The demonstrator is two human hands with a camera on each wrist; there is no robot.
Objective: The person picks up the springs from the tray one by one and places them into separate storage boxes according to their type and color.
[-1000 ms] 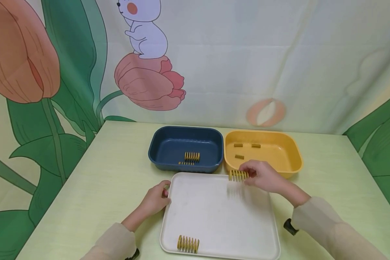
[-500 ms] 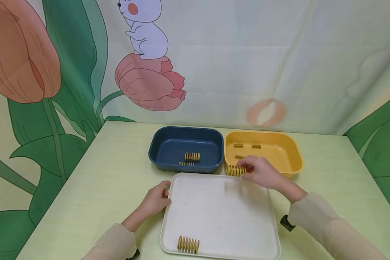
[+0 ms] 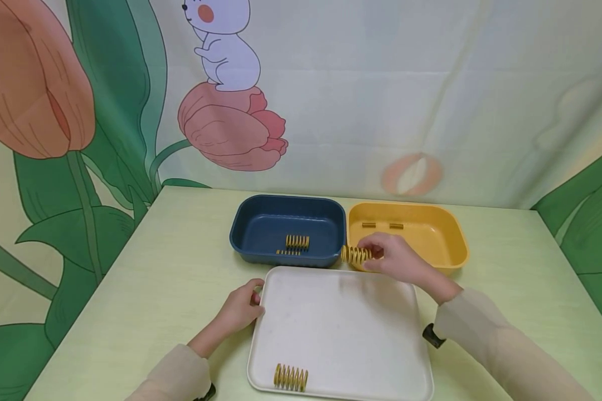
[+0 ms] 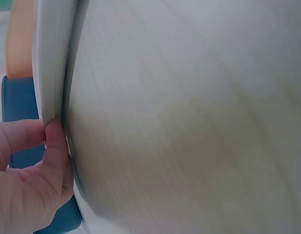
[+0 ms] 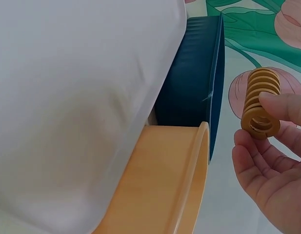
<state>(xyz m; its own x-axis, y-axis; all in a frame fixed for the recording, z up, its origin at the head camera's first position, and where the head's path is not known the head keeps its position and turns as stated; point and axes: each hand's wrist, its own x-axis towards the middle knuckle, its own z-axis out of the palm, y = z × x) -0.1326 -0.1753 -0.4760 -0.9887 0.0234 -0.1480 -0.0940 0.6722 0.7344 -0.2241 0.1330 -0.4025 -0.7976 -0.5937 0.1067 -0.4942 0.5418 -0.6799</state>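
My right hand (image 3: 393, 256) pinches one end of a yellow coil spring (image 3: 356, 254), held level above the place where the two bins meet. The right wrist view shows that spring (image 5: 261, 102) between thumb and fingers, clear of both bins. At the left edge of the white tray (image 3: 341, 334), my left hand (image 3: 238, 306) grips the rim; thumb and fingertips pinch it in the left wrist view. Another yellow spring (image 3: 290, 378) lies at the tray's near left corner. Inside the blue bin (image 3: 261, 228) lies a large spring (image 3: 297, 242), with a second one partly hidden behind the front wall.
The yellow bin (image 3: 436, 239) stands right beside the blue one, behind the tray. Two small, thin springs (image 3: 396, 226) show at its back left; my right hand covers part of its front. A printed curtain (image 3: 356, 111) hangs along the table's (image 3: 180, 239) far edge.
My right hand has moved left and away from me with the spring, from over the tray's back edge to the bins' inner walls. The left hand has stayed on the rim.
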